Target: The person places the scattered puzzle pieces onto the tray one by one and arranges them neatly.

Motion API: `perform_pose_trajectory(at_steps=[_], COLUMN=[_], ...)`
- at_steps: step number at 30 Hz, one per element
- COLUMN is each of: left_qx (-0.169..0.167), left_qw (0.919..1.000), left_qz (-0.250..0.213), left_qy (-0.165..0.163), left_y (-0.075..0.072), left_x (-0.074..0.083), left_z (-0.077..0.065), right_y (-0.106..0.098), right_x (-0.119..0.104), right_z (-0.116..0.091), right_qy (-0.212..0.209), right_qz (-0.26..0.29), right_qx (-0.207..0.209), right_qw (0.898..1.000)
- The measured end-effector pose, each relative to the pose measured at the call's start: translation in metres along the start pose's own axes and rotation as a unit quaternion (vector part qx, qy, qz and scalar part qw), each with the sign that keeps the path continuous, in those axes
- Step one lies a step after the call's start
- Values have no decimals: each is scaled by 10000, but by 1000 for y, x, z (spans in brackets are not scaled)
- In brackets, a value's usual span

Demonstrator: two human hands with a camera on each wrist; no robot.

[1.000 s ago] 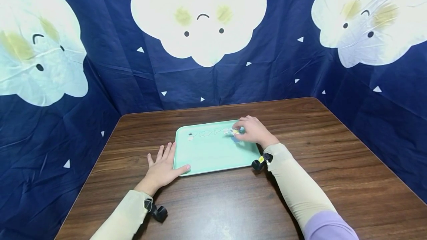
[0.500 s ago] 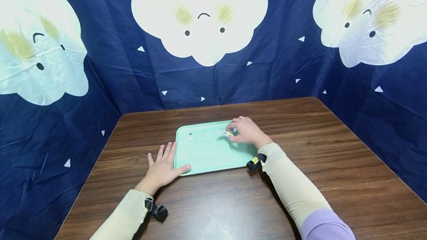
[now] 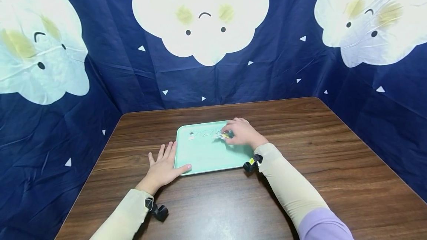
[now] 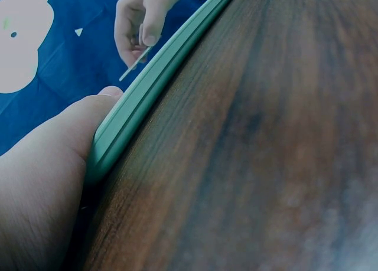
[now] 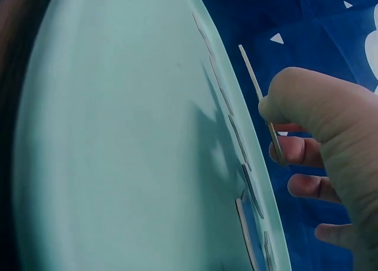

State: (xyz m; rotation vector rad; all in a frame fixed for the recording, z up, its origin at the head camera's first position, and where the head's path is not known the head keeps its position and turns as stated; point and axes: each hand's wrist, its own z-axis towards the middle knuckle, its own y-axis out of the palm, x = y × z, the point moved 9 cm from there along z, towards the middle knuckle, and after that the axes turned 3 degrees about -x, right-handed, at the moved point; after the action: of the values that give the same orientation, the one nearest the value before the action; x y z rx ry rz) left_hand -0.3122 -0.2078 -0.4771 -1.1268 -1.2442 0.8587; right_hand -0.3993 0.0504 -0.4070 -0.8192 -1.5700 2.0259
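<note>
My right hand point(image 3: 242, 132) is over the tray's far side, pinching a thin flat piece point(image 3: 224, 135) with a printed yellow patch, much like a puzzle piece. Edge-on in the right wrist view, that piece point(image 5: 251, 73) is between thumb and fingertips, raised off the tray. My left hand point(image 3: 164, 166) lies with spread fingers at the left edge of the mint-green tray point(image 3: 207, 158), thumb over the near-left rim. Several other thin flat pieces point(image 5: 239, 142) lie along the far side, including a blue one point(image 5: 251, 227).
Brown wooden table point(image 3: 317, 151) surrounds the tray. A small pale piece point(image 3: 191, 137) lies near the tray's far left corner. Behind the table hangs a dark blue cloth point(image 3: 233, 84) with white clouds. A small black camera point(image 3: 160, 212) is worn on the left wrist.
My right hand has moved left along the tray's far side, carrying the pinched piece. The left hand stays at the tray's left edge.
</note>
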Motion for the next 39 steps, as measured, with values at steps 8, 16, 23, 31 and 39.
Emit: perform_pose_trajectory(at_steps=[8,16,23,31,39], left_qx=[-8,-16,-15,38,8], left_qw=[10000,10000,10000,10000,10000], left_qz=[-12,-7,-9,-23,-44], left_qy=[1,-10,-21,-11,-8], left_y=[-1,-2,-2,-1,-2], left_x=[1,2,1,0,2], left_z=[-2,-2,-1,0,-2], right_y=[8,12,18,16,20], right_x=[-4,-4,-2,-8,-5], right_z=[4,5,7,6,3], right_qy=[-83,-54,-68,-149,-8], right_qz=[-42,-93,-117,-165,-197], right_qx=[-196,-290,-350,-223,-244], right_qw=[9998,9995,9993,9995,9995])
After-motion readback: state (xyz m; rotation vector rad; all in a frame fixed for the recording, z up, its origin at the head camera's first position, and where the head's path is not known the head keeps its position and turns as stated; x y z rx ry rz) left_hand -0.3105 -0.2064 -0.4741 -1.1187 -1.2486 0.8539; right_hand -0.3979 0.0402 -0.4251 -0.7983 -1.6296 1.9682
